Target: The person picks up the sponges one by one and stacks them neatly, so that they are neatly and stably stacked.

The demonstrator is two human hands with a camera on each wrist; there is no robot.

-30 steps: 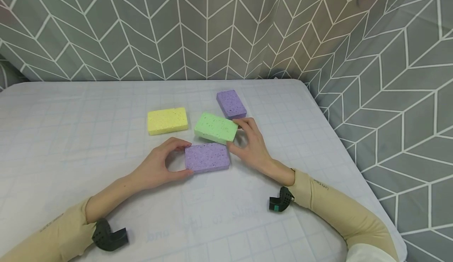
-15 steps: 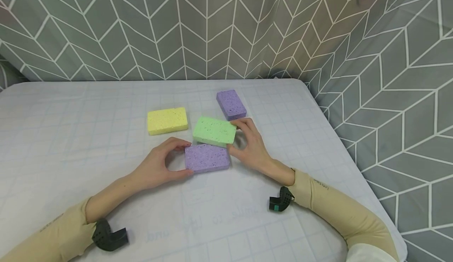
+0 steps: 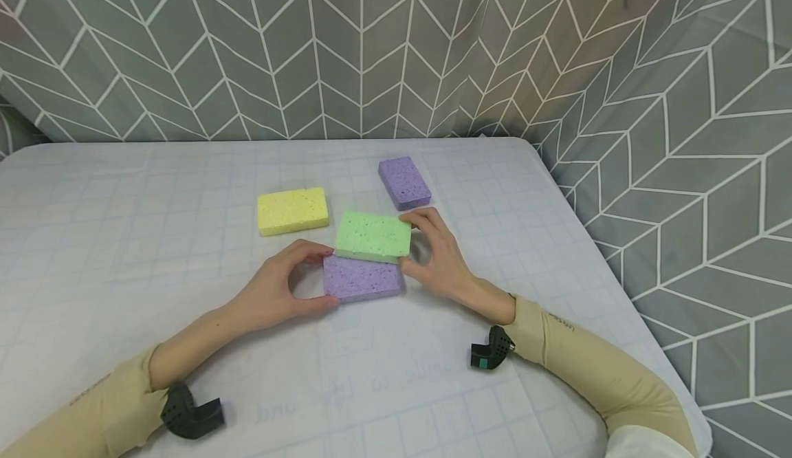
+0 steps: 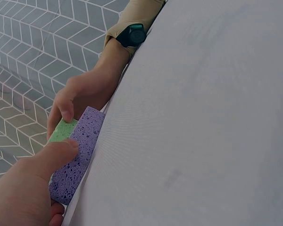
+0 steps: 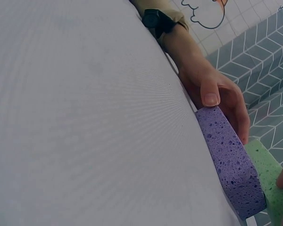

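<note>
In the head view a light purple sponge (image 3: 361, 280) lies flat on the white table. My left hand (image 3: 272, 289) grips its left end, thumb at the near edge and fingers at the far edge. My right hand (image 3: 442, 255) pinches a green sponge (image 3: 373, 236) by its right end. The green sponge overlaps the far part of the purple one in this view. The left wrist view shows the purple sponge (image 4: 78, 162) under the left thumb, with the green sponge (image 4: 61, 132) behind it. In the right wrist view the green sponge (image 5: 269, 183) is beside the purple sponge (image 5: 231, 162).
A yellow sponge (image 3: 293, 212) lies farther back on the left. Behind the green sponge is a second purple sponge (image 3: 405, 183), set at an angle. Grey patterned curtains (image 3: 334, 52) border the table (image 3: 155, 190) at the back and right.
My right hand has turned the green sponge level and drawn it nearer, so it now overlaps the held purple sponge. The left hand and its purple sponge have stayed in place.
</note>
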